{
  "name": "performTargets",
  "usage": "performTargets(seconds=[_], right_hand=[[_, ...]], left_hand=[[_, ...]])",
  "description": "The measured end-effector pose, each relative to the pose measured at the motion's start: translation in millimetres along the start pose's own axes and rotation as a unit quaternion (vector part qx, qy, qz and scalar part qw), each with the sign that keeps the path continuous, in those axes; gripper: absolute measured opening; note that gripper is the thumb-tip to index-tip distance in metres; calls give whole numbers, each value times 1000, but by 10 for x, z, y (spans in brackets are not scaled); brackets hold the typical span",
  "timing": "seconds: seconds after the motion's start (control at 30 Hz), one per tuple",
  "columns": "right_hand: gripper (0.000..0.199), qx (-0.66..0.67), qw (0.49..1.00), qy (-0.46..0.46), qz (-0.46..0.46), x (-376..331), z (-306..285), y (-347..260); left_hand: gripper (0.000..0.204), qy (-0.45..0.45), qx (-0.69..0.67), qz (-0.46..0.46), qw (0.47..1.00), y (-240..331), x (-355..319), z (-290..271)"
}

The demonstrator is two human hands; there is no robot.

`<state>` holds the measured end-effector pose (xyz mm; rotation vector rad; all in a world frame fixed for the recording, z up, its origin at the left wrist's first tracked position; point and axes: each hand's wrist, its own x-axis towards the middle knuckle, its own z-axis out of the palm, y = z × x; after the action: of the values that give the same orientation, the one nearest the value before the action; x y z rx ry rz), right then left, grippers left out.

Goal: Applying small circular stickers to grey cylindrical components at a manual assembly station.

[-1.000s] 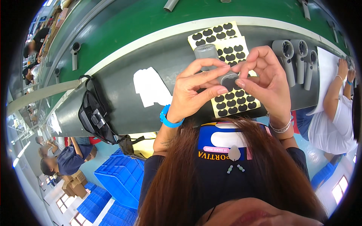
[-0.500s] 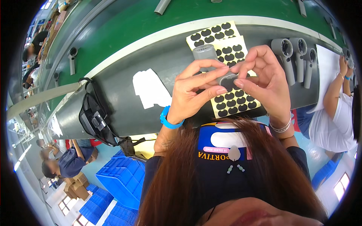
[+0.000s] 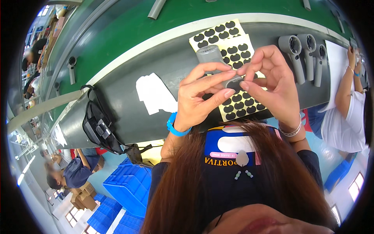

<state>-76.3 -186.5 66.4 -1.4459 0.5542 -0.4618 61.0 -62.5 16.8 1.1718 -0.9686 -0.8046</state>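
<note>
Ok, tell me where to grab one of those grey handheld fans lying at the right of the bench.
Take a grey fan by its long straight handle, coming from above: the handle lies flat toward the bench's near edge, while the round head is bulkier and sits close against its neighbours.

Bright, even light is filling the scene, with daylight coming through windows (image 3: 72, 216) at the lower left. Shadows are staying soft under the hands. The fisheye is bending the green conveyor belt (image 3: 128, 35) strongly toward the black rim. The people at the left edge are looking blurred.
</note>
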Motion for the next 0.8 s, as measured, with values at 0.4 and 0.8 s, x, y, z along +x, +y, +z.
performTargets(seconds=[0.4, 0.8], right_hand=[[35, -25, 1000, 0, 13, -27, 10, -32], [33, -78, 997, 16, -4, -53, 11, -38]], left_hand=[[26, 75, -50, -36, 995, 81, -17, 182], [28, 86, -57, -39, 994, 69, -28, 224]])
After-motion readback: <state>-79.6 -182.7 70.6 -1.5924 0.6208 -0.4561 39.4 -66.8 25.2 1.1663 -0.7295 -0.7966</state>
